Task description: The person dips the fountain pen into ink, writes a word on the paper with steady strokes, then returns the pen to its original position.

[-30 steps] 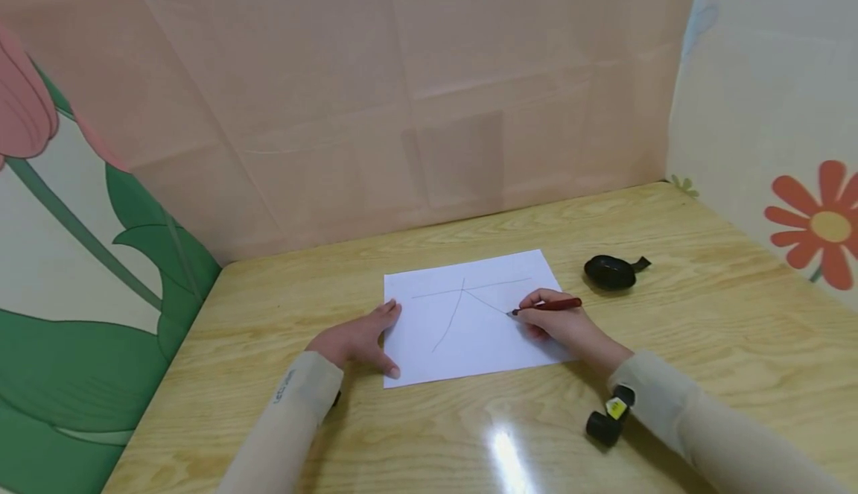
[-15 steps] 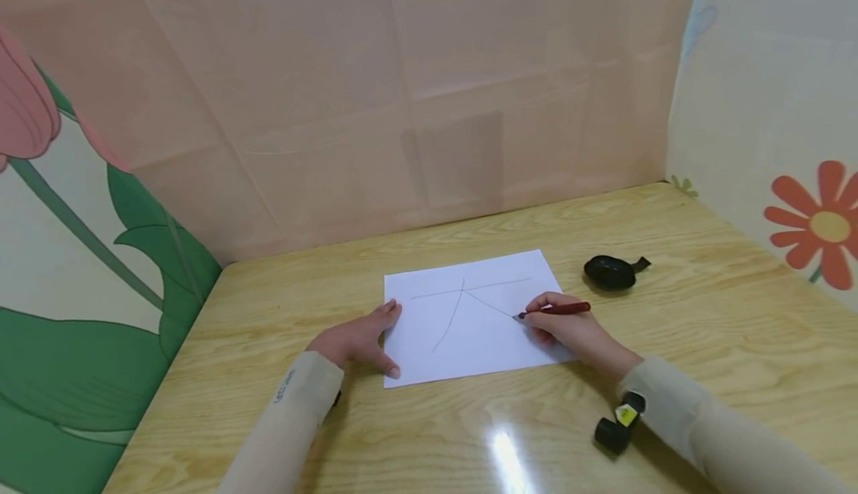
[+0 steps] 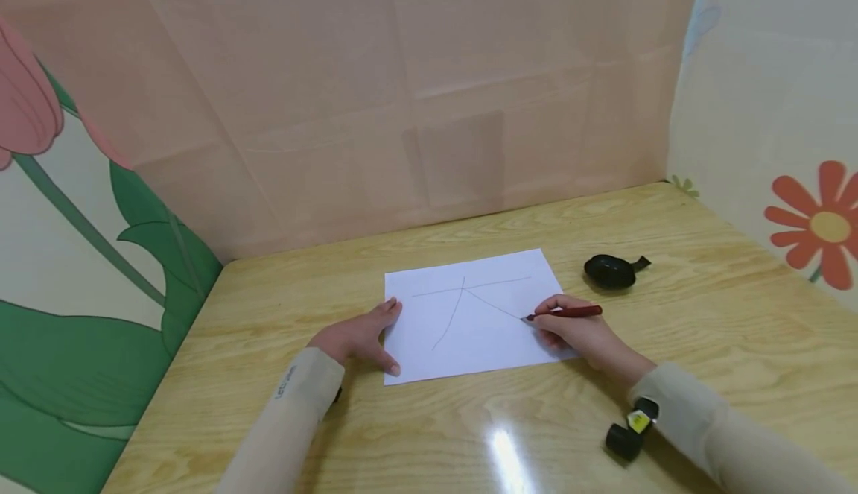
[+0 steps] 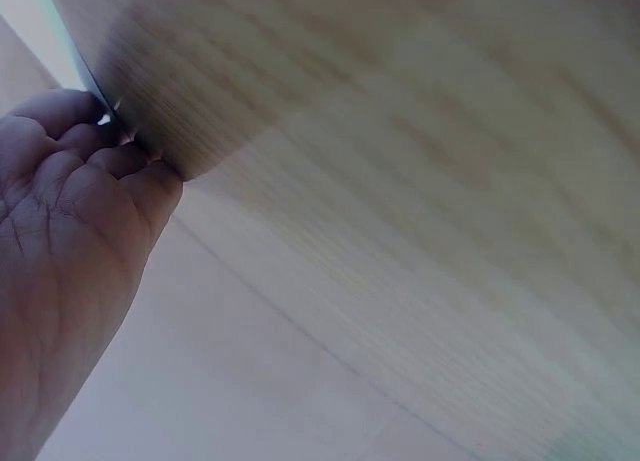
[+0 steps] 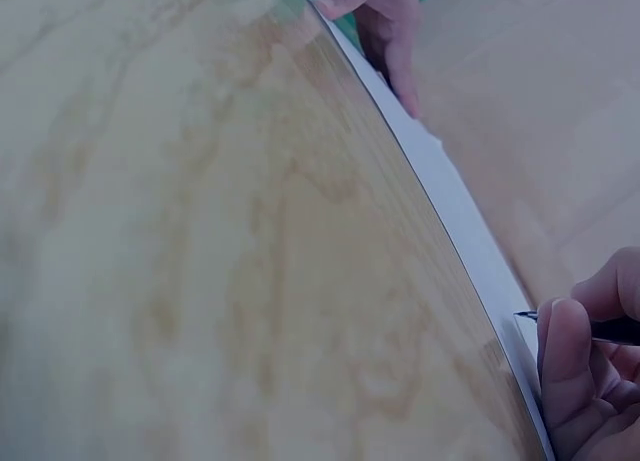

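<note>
A dark red pen (image 3: 570,312) is pinched in my right hand (image 3: 579,334), its tip on a sheet of white paper (image 3: 482,345). Thin drawn lines on the sheet form a near-level stroke, a short upright, a curve down to the left and a slanting stroke that ends at the pen tip. My left hand (image 3: 362,336) rests at the sheet's left edge, thumb and fingers spread. In the right wrist view the pen's tip (image 5: 525,315) pokes out past the fingertips. The left wrist view shows the left palm (image 4: 70,251) with the fingertips down at the paper's edge.
A small black dish-like object (image 3: 610,273) with a short tab lies on the wooden table (image 3: 295,278), right of the paper. A pinkish sheet (image 3: 322,106) hangs behind the table. Flower-printed panels stand left and right (image 3: 731,106). A black camera (image 3: 625,442) hangs from the right wrist.
My right hand has slid a little right and down with the pen, and the slanting stroke has grown longer behind its tip. The left hand and the paper stay put.
</note>
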A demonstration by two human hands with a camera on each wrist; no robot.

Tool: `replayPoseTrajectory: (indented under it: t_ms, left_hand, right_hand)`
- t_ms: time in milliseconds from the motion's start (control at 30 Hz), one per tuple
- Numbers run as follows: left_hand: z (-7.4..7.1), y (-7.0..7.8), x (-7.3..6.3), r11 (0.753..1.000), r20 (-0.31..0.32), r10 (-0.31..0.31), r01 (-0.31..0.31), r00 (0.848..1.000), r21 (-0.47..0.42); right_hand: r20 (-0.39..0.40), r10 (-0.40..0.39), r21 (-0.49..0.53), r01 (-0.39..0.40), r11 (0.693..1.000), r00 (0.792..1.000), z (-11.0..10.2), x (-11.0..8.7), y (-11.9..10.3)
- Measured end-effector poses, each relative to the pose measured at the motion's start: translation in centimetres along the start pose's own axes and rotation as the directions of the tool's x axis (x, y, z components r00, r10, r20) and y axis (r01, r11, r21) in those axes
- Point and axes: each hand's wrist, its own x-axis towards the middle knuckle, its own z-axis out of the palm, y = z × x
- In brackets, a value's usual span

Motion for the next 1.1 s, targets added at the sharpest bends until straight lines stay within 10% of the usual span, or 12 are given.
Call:
replayPoseTrajectory:
  t_ms: [1100]
  left_hand:
    - [0.0,-0.3,0.3,1.0,0.004,0.018,-0.018,1.0,0.013]
  right_hand:
    - [-0.039,0.048,0.045,-0.047,0.998,0.998,-1.2,-2.1,0.7]
